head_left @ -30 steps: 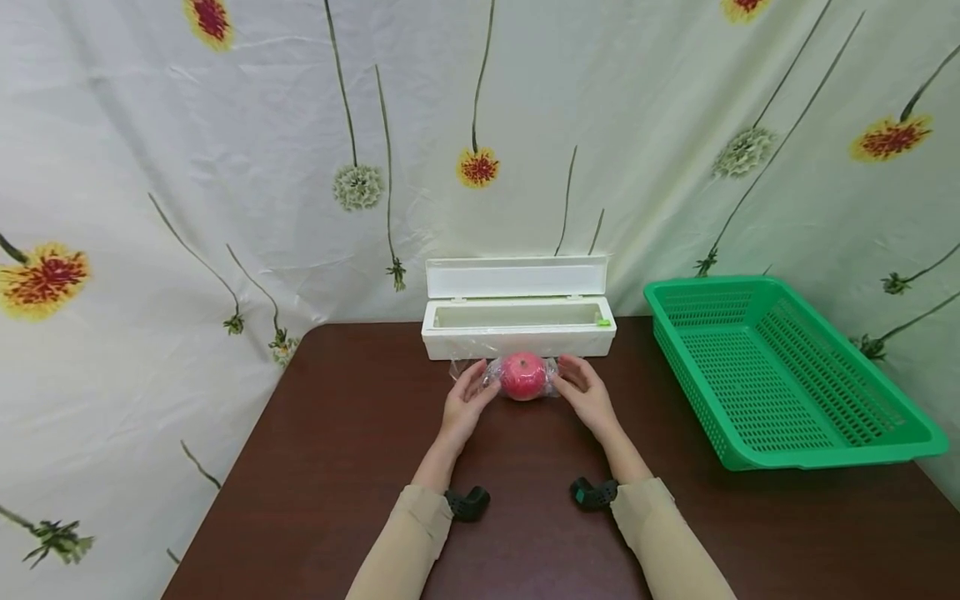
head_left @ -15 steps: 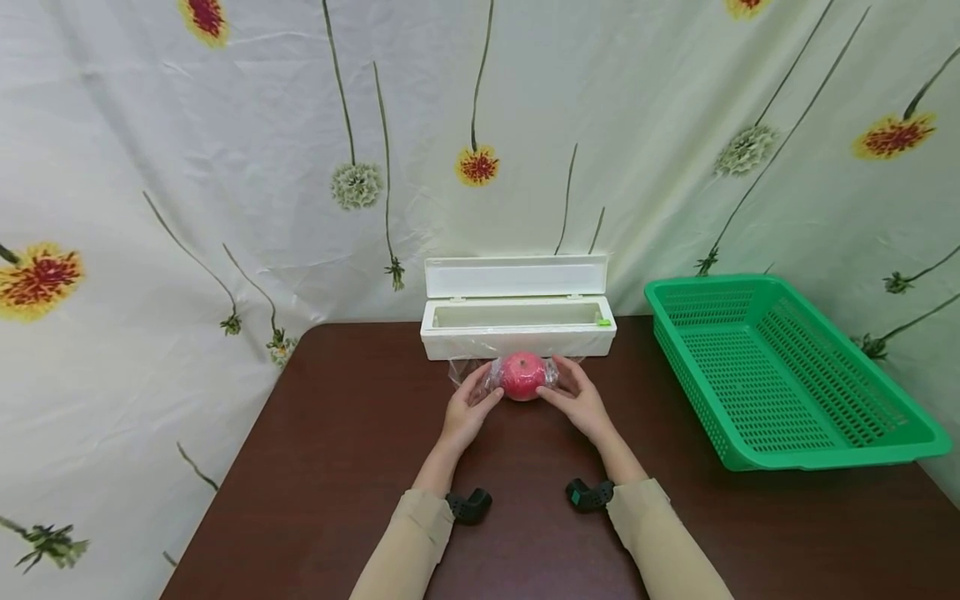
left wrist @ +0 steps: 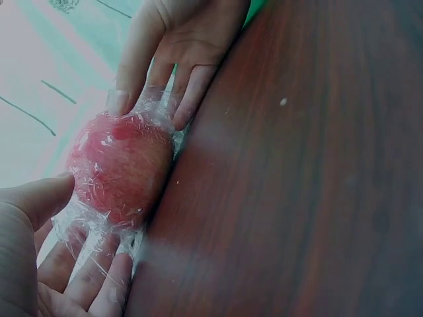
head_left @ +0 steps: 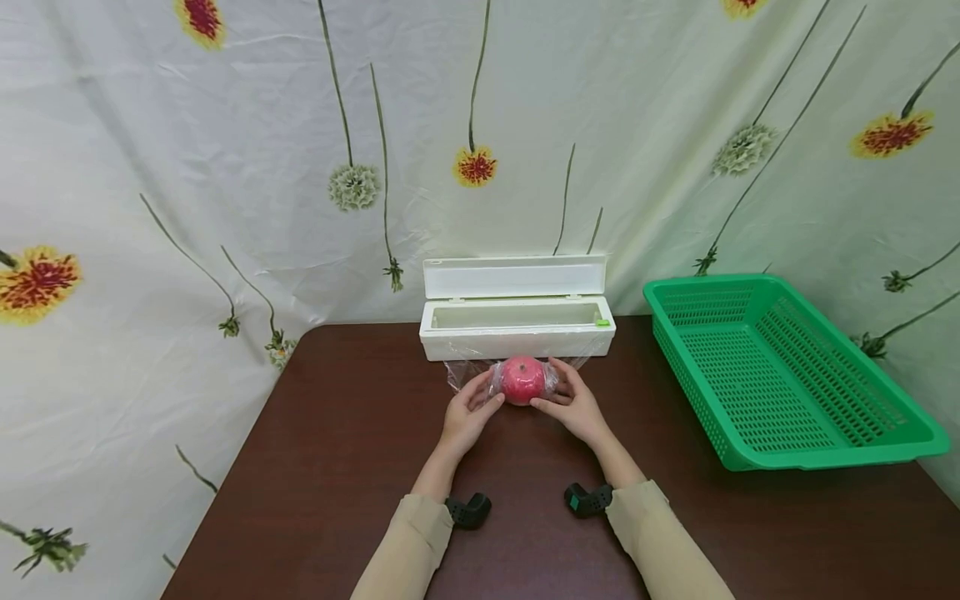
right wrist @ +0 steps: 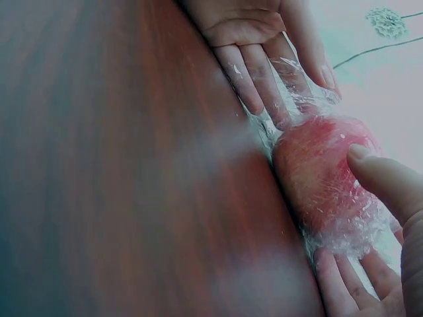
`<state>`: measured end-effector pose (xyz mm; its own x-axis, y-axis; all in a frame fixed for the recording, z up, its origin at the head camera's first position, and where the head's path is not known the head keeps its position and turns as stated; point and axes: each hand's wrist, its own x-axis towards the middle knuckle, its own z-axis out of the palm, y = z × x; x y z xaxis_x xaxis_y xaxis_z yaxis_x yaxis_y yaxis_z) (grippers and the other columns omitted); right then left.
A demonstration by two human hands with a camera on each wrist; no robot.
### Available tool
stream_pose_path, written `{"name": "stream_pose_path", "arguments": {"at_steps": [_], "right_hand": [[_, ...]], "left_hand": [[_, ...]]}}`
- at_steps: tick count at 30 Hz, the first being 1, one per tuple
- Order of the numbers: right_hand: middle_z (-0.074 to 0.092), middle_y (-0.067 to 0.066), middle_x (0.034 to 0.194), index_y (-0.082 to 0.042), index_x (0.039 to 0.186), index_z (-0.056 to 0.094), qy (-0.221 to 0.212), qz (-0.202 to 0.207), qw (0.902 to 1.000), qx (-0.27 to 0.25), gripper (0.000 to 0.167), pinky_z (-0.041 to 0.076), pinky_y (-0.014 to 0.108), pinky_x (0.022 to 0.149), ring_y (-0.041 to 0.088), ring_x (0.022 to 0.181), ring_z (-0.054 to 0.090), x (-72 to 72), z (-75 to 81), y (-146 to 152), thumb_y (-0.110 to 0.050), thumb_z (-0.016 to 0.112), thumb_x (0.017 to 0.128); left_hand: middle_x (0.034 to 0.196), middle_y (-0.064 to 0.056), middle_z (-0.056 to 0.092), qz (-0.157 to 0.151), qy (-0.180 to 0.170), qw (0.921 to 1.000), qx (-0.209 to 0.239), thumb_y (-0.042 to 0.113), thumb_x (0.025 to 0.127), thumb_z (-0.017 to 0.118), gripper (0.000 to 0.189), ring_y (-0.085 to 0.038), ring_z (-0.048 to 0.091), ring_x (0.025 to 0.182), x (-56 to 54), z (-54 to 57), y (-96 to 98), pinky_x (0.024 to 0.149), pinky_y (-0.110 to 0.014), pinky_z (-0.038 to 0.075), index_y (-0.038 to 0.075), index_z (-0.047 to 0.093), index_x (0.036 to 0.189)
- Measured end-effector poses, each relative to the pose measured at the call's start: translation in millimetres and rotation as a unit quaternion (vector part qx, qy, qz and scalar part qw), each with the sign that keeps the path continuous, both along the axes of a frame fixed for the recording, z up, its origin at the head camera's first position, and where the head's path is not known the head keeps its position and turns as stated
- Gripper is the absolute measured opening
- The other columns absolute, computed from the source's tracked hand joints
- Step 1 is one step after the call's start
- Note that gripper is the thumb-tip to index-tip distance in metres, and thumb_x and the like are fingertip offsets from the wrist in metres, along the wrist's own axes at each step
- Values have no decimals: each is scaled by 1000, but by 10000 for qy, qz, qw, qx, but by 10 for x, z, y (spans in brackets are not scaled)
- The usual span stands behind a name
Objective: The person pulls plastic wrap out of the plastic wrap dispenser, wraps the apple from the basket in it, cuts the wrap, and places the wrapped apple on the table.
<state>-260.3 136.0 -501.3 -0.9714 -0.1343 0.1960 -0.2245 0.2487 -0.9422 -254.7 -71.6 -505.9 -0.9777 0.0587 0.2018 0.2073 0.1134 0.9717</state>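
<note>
A red apple (head_left: pixel 522 380) in crinkled cling film (head_left: pixel 463 372) sits on the table just in front of an open white cling film box (head_left: pixel 517 344). My left hand (head_left: pixel 462 418) holds the apple's left side, thumb toward me and fingers along the bunched film behind. On the right, my right hand (head_left: pixel 582 410) grips it the same way, its thumb on the front of the fruit. In the left wrist view the apple (left wrist: pixel 119 168) lies low against the table, with film gathered at both ends. Clear film also stretches from behind it toward the box.
To the right stands a green plastic basket (head_left: pixel 836 458) with slotted walls. The dark wooden table (head_left: pixel 337 467) runs back to a flowered white curtain (head_left: pixel 285 125). Behind the apple, the box's raised lid (head_left: pixel 517 277) leans near the curtain.
My right hand has moved left, closer against the apple, and its thumb now lies on the fruit's front. My left hand has shifted slightly inward. The apple sits a touch nearer me.
</note>
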Motion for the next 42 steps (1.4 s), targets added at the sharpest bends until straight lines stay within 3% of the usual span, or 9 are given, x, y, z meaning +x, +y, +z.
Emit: {"name": "stream_pose_path", "arguments": {"at_steps": [3, 5, 7, 10, 15, 21, 25, 32, 42], "right_hand": [[37, 25, 141, -5, 142, 34, 23, -27, 10000, 67, 74, 45, 46, 92, 42, 115, 49, 71, 92, -30, -9, 74, 81], [38, 24, 140, -6, 141, 36, 50, -84, 9999, 87, 73, 45, 47, 92, 41, 114, 49, 85, 89, -41, -9, 75, 80], [41, 23, 138, -6, 140, 38, 55, -142, 9998, 154, 72, 45, 47, 92, 40, 113, 50, 101, 89, -52, -9, 76, 79], [45, 20, 135, -8, 136, 42, 119, -237, 9994, 241, 68, 46, 45, 92, 37, 113, 52, 87, 7, -54, -12, 77, 78], [47, 24, 130, 0, 130, 44, 75, -216, 9997, 126, 62, 45, 48, 93, 39, 113, 51, 249, 215, -93, -6, 76, 78], [48, 25, 129, 3, 129, 44, 50, -220, 9995, 242, 62, 46, 48, 92, 38, 110, 52, 371, 363, -108, -3, 76, 77], [50, 26, 126, 4, 128, 44, 234, -192, 9990, 329, 63, 49, 47, 88, 37, 104, 54, 377, 305, -85, -4, 77, 75], [51, 19, 127, -8, 135, 43, 113, -204, 9990, 386, 70, 51, 41, 86, 30, 101, 55, 269, 8, -16, -13, 79, 76], [54, 15, 124, -12, 133, 47, 2, -29, 9996, 274, 70, 50, 39, 87, 30, 106, 55, 343, 5, 36, -15, 82, 73]], "left_hand": [[126, -20, 55, -53, -104, 9999, -31, 12, 86, 69, 49, -33, 56, 111, 90, 141, 7, 89, -37, 49, 3, 53, 131], [125, -20, 55, -26, -123, 9999, -66, 13, 86, 70, 48, -33, 57, 110, 103, 145, 8, 89, -38, 49, 4, 55, 130], [123, -19, 56, 22, -159, 9998, -111, 14, 85, 71, 47, -32, 58, 108, 111, 142, 11, 89, -39, 49, 5, 56, 128], [119, -15, 59, 127, -128, 9998, -108, 17, 82, 74, 45, -28, 60, 103, 46, 4, 6, 86, -35, 51, 8, 60, 124], [116, -15, 60, 117, -88, 9999, -71, 13, 81, 74, 42, -27, 62, 98, 67, 19, 11, 81, -26, 51, 3, 61, 120], [113, -21, 60, 9, -27, 10000, -64, 6, 82, 72, 38, -34, 62, 95, 224, 240, 25, 68, -18, 49, -5, 60, 117], [113, -21, 60, -16, -117, 9999, -66, 4, 82, 71, 37, -35, 62, 93, 320, 336, 31, 65, -15, 48, -5, 60, 116], [112, -22, 61, -55, 24, 10000, 34, 3, 83, 70, 33, -37, 62, 92, 378, 325, 32, 66, -15, 48, -8, 62, 112], [107, -22, 62, 6, 87, 9996, 260, 0, 82, 70, 28, -34, 64, 89, 444, 275, 54, 69, -17, 51, -9, 64, 107]]}}
